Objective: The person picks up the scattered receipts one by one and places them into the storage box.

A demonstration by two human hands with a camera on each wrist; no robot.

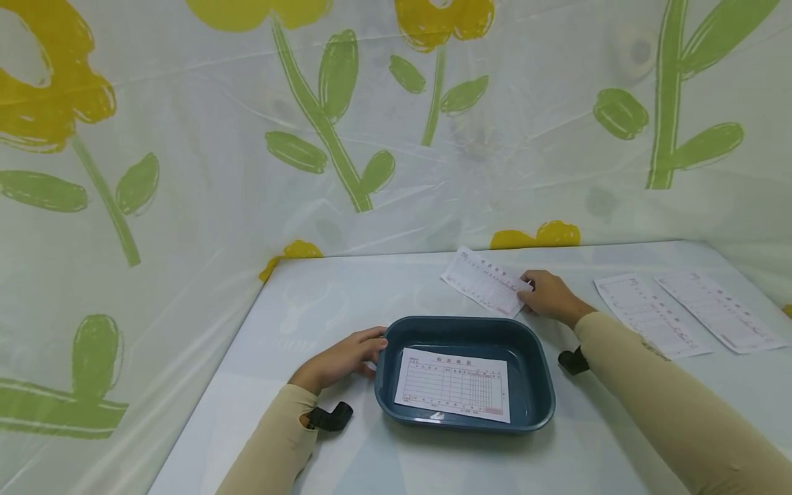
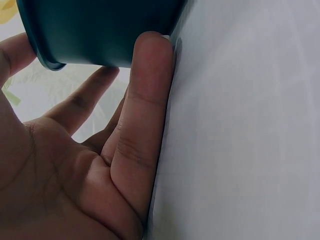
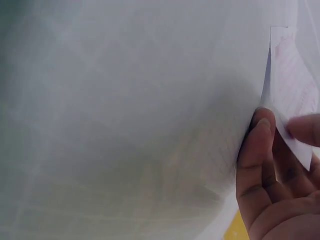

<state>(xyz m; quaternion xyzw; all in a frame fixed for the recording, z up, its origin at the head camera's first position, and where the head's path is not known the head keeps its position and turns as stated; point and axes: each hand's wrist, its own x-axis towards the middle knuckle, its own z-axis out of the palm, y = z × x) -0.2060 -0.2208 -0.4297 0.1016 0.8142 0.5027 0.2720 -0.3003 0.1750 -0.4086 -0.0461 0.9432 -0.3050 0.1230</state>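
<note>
A dark blue plastic tray (image 1: 465, 427) stands on the table with a printed form slip (image 1: 454, 385) lying flat inside it. At the tray's left end, my left hand (image 1: 346, 357) touches the rim and outer wall with its fingers. In the left wrist view those fingers (image 2: 145, 95) are fairly straight, the lowest one lying along the table. Behind the tray's far right corner, my right hand (image 1: 549, 297) pinches the near right end of another form slip (image 1: 485, 280). The right wrist view shows this slip (image 3: 290, 80) bent up between thumb and fingers.
Two more form slips (image 1: 650, 315) (image 1: 720, 309) lie side by side on the right of the white table (image 1: 346, 295). A white curtain (image 1: 216, 137) with printed yellow flowers and green leaves hangs behind and at the left of the table.
</note>
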